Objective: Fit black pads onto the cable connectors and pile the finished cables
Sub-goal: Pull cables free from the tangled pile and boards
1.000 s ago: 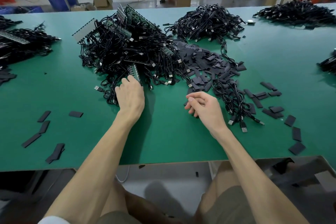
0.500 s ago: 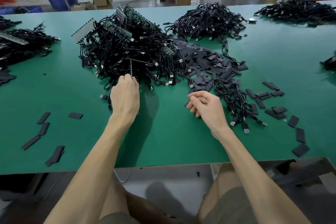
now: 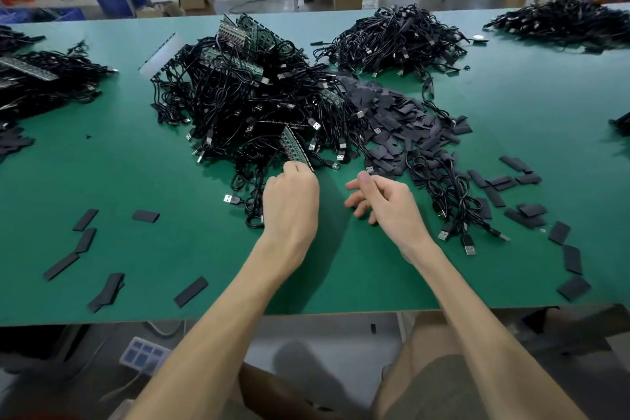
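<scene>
My left hand [image 3: 289, 204] pinches the near end of a narrow green circuit-board strip [image 3: 296, 148] at the near edge of the tangled heap of black USB cables [image 3: 238, 102]. My right hand [image 3: 385, 204] hovers just right of it, fingers loosely curled, holding nothing I can see. Flat black rectangular pads [image 3: 402, 119] lie heaped right of the cables.

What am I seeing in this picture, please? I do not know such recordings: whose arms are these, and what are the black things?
There is no machine: a person wears a camera on the head, so you look down at their own arms. On the green table lie a heap of black cables and a heap of black pads. The left hand pinches one green circuit strip at the edge of the cable heap. The right hand, loosely curled, seems to hold nothing.
</scene>
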The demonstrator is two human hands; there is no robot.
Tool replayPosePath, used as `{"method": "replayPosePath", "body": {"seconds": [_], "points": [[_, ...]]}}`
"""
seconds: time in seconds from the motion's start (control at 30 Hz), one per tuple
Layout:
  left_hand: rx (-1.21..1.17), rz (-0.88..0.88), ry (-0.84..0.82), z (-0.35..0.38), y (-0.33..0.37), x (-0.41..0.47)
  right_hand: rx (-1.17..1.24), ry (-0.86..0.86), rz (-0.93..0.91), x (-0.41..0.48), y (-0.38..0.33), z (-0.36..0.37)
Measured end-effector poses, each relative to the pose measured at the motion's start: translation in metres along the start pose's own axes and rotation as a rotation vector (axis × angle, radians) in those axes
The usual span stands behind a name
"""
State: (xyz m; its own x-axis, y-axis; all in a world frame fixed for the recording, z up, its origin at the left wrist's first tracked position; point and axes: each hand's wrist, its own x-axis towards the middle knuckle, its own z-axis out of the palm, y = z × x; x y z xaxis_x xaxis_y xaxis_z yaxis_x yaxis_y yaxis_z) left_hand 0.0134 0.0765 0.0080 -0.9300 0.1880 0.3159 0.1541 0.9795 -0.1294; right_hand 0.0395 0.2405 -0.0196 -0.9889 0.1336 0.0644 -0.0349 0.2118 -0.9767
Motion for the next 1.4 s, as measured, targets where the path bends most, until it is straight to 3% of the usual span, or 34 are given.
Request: {"method": "replayPosePath", "body": {"seconds": [0.17, 0.33, 0.63, 0.7, 0.77, 0.87, 1.0, 1.27, 1.4], "points": [[-0.029, 0.028, -0.042, 0.0, 0.009, -0.002, -0.067, -0.043, -0.01, -0.001, -0.001, 0.002], [-0.139, -0.032, 0.06, 0.011, 0.001, -0.003, -0.056, -0.054, -0.018, -0.003, -0.001, 0.002], [-0.228, -0.124, -0.106, 0.019, -0.045, 0.013, -0.045, -0.061, -0.037, -0.007, 0.0, -0.002], [-0.403, -0.15, -0.226, 0.007, -0.051, 0.025, -0.054, -0.065, -0.037, -0.007, 0.001, -0.001], [-0.795, -0.184, -0.295, -0.009, -0.052, 0.044, -0.051, -0.068, -0.032, -0.006, 0.002, 0.0], [-1.256, -0.336, -0.069, -0.021, -0.048, 0.079, -0.05, -0.065, -0.034, -0.006, 0.004, 0.001], [-1.895, -0.69, 0.01, -0.018, -0.044, 0.133, -0.038, -0.042, -0.028, -0.006, 0.003, 0.0], [-2.228, -1.115, 0.209, -0.018, -0.044, 0.168, -0.001, -0.009, -0.006, -0.004, -0.001, -0.001], [-2.464, -1.171, 0.189, -0.014, -0.058, 0.17, 0.004, 0.002, -0.009, -0.003, -0.001, -0.001]]}}
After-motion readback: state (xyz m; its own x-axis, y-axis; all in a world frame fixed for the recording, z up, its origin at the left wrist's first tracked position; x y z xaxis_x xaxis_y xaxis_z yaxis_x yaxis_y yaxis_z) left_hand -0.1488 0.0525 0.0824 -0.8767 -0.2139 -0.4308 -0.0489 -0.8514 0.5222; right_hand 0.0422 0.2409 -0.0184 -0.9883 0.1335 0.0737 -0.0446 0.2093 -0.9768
